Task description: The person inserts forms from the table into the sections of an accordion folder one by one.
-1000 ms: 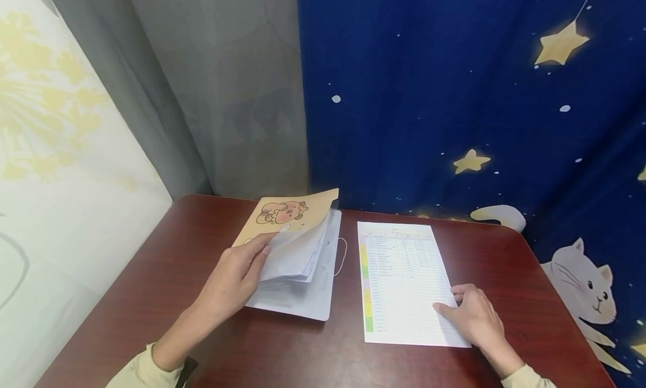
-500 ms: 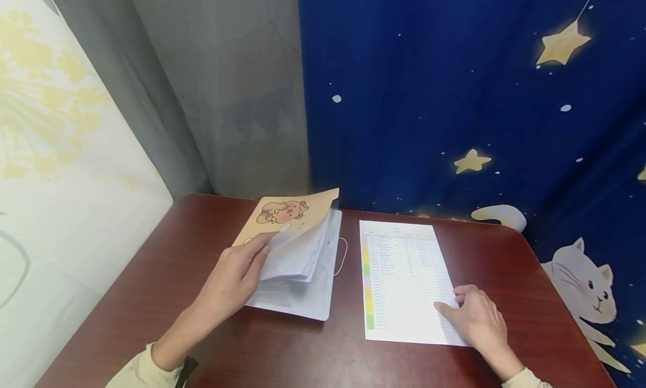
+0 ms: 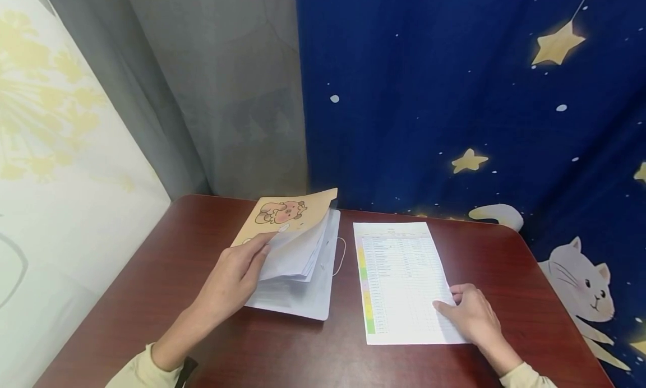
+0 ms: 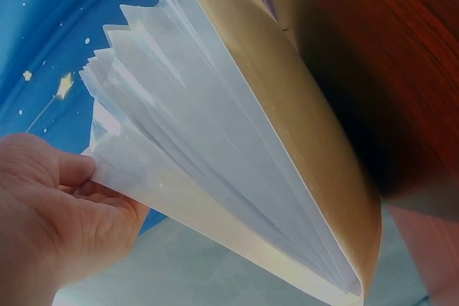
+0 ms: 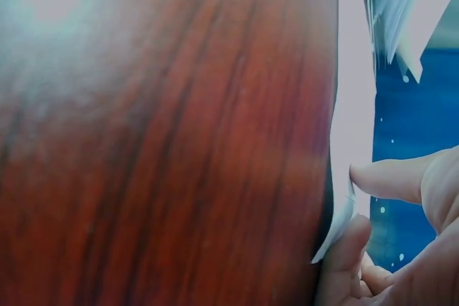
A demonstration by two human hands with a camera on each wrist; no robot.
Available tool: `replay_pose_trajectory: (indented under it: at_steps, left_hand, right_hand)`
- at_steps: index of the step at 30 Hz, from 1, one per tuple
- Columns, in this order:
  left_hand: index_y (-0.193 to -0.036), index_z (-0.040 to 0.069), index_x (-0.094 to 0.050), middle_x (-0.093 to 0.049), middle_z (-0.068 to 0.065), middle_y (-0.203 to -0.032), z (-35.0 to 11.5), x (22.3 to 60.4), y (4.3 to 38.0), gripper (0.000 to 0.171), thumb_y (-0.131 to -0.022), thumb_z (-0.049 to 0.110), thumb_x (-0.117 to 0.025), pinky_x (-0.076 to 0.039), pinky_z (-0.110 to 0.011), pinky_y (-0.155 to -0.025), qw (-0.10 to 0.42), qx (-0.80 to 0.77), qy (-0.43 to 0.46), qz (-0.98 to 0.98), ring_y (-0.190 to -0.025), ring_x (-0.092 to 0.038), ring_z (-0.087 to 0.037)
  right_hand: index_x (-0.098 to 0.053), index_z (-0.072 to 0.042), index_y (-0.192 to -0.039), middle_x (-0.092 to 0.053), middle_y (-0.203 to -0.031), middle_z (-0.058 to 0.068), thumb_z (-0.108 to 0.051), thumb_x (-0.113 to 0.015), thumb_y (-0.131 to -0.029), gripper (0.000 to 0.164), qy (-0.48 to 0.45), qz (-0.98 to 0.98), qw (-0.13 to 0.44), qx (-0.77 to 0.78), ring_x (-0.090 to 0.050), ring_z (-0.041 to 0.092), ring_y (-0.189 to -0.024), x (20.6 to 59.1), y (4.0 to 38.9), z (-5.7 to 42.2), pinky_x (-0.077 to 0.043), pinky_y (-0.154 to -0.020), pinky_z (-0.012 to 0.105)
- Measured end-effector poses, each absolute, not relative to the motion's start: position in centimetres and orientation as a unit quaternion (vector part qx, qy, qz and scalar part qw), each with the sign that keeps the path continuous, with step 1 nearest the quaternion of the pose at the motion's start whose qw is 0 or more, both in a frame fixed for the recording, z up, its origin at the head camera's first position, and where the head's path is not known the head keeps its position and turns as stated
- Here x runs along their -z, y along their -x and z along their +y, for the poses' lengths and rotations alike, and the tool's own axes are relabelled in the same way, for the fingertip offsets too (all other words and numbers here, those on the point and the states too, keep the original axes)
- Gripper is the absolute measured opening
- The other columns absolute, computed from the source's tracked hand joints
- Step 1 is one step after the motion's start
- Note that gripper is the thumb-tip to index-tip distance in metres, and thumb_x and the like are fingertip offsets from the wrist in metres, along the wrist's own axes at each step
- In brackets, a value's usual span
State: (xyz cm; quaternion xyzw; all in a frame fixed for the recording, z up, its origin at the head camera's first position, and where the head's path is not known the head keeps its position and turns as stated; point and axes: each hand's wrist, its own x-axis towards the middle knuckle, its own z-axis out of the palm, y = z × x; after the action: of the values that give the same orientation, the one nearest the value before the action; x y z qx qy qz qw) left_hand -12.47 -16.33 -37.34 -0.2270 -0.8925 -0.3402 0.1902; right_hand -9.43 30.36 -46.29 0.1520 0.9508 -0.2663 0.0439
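Observation:
On the left half of the table lies a folder [image 3: 276, 215] with a tan cover bearing a cartoon animal. My left hand [image 3: 228, 280] pinches the raised cover and inner leaves between thumb and fingers, holding the folder partly spread. From the left wrist, translucent leaves [image 4: 193, 98] fan out, with my left hand [image 4: 68, 213] at their edge. To the right of the folder is a printed sheet [image 3: 406, 304], a table with coloured cells down its left side. My right hand [image 3: 474, 316] pinches its right edge, thumb on top; the right wrist view shows the paper [image 5: 354, 84] slightly bent there.
The reddish-brown wooden table [image 3: 308, 357] carries both things. A white elastic loop [image 3: 341, 256] sticks out from the folder's right side. Behind the table hang a grey curtain [image 3: 237, 96] and a blue starry curtain [image 3: 393, 107]; a pale wall [image 3: 75, 152] stands at left.
The printed sheet's far end has swung slightly left. My right hand still pinches its edge and has barely shifted. The left hand and folder look the same.

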Motion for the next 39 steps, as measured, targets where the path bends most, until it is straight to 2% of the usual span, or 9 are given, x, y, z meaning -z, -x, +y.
replay_pose_trajectory:
  at_steps: [8, 15, 24, 32, 39]
  left_hand:
    - [-0.138, 0.018, -0.069, -0.077, -0.001, -0.121, -16.32, 37.29, 12.43, 0.037, -0.105, 0.004, -0.06, -0.052, -0.034, -0.078, 0.195, 0.338, 0.229, -0.892, -0.09, -0.062, -0.013]
    - [-0.139, 0.019, -0.069, -0.077, 0.0, -0.122, -16.27, 37.23, 12.4, 0.037, -0.105, 0.004, -0.061, -0.052, -0.034, -0.079, 0.192, 0.338, 0.228, -0.893, -0.09, -0.062, -0.013]
    - [-0.137, 0.017, -0.069, -0.077, -0.002, -0.121, -16.22, 37.13, 12.38, 0.036, -0.105, 0.004, -0.061, -0.052, -0.035, -0.078, 0.195, 0.337, 0.23, -0.892, -0.09, -0.062, -0.013]
    - [-0.138, 0.018, -0.069, -0.077, -0.001, -0.119, -16.23, 37.21, 12.39, 0.037, -0.105, 0.004, -0.06, -0.052, -0.034, -0.078, 0.195, 0.337, 0.23, -0.892, -0.089, -0.062, -0.013]
    - [-0.138, 0.017, -0.069, -0.077, -0.002, -0.121, -16.14, 37.24, 12.34, 0.037, -0.105, 0.004, -0.061, -0.051, -0.033, -0.078, 0.194, 0.337, 0.229, -0.892, -0.09, -0.062, -0.014]
  right_hand:
    - [-0.053, 0.015, -0.13, -0.062, -0.117, 0.032, -0.025, -0.085, -0.086, 0.068, -0.157, 0.941, 0.049, 0.294, -0.061, 0.036, -0.101, 46.1, 9.71, 30.38, -0.045, -0.078, 0.041]
    - [-0.051, 0.014, -0.13, -0.059, -0.125, 0.033, -0.025, -0.085, -0.085, 0.069, -0.159, 0.939, 0.044, 0.302, -0.061, 0.039, -0.108, 46.08, 9.52, 30.42, -0.045, -0.083, 0.044]
    - [-0.047, 0.012, -0.133, -0.057, -0.13, 0.035, -0.021, -0.082, -0.086, 0.067, -0.178, 0.933, 0.04, 0.311, -0.061, 0.041, -0.11, 46.08, 9.34, 30.23, -0.045, -0.083, 0.045]
    - [-0.049, 0.009, -0.131, -0.066, -0.121, 0.03, -0.02, -0.077, -0.091, 0.057, -0.174, 0.931, 0.032, 0.319, -0.066, 0.035, -0.102, 46.19, 9.31, 30.68, -0.043, -0.076, 0.036]
    - [-0.057, 0.009, -0.127, -0.07, -0.11, 0.027, -0.018, -0.072, -0.094, 0.046, -0.165, 0.928, 0.018, 0.333, -0.067, 0.029, -0.09, 46.41, 9.27, 31.11, -0.046, -0.072, 0.032]
